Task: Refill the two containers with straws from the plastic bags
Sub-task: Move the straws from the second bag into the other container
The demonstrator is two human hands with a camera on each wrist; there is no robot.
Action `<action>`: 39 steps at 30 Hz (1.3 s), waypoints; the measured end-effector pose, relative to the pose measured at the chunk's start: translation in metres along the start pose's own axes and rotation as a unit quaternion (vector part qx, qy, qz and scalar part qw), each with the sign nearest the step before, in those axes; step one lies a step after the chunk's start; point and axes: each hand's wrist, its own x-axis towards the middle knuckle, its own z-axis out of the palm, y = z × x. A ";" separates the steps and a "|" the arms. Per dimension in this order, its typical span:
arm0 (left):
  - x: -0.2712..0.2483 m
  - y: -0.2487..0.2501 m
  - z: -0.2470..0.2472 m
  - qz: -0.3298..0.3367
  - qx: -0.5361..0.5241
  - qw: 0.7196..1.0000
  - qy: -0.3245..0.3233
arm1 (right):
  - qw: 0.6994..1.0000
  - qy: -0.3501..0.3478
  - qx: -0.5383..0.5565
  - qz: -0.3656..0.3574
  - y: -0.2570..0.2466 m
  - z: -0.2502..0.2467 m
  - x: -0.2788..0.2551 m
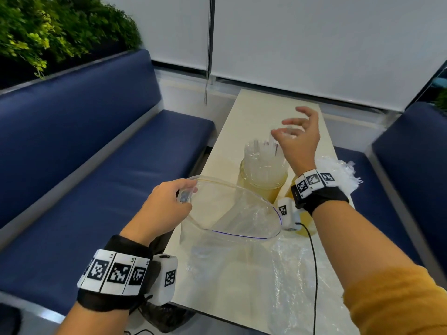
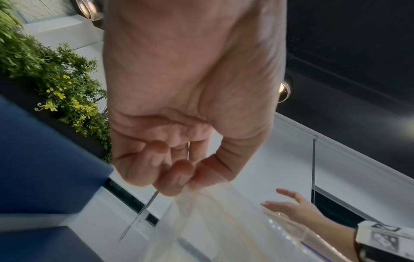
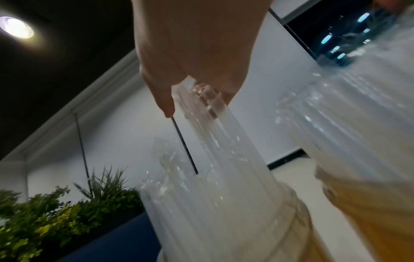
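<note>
Straws stand in the jar; I hold the bag open beside it.

The straws (image 1: pixel 262 151) stand upright in the jar (image 1: pixel 262 180) on the bench (image 1: pixel 254 107). My right hand (image 1: pixel 298 134), fingers spread and loose, hovers at the straw tops. Just in front of the jar, my left hand (image 1: pixel 167 204) pinches the rim of the open plastic bag (image 1: pixel 232 213). A second crumpled bag (image 1: pixel 338 170) lies right of the jar.
</note>
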 end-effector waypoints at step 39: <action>-0.012 0.034 0.045 0.080 -0.017 0.995 -0.053 | 0.586 -0.536 -0.581 -0.175 -0.008 0.021 -0.172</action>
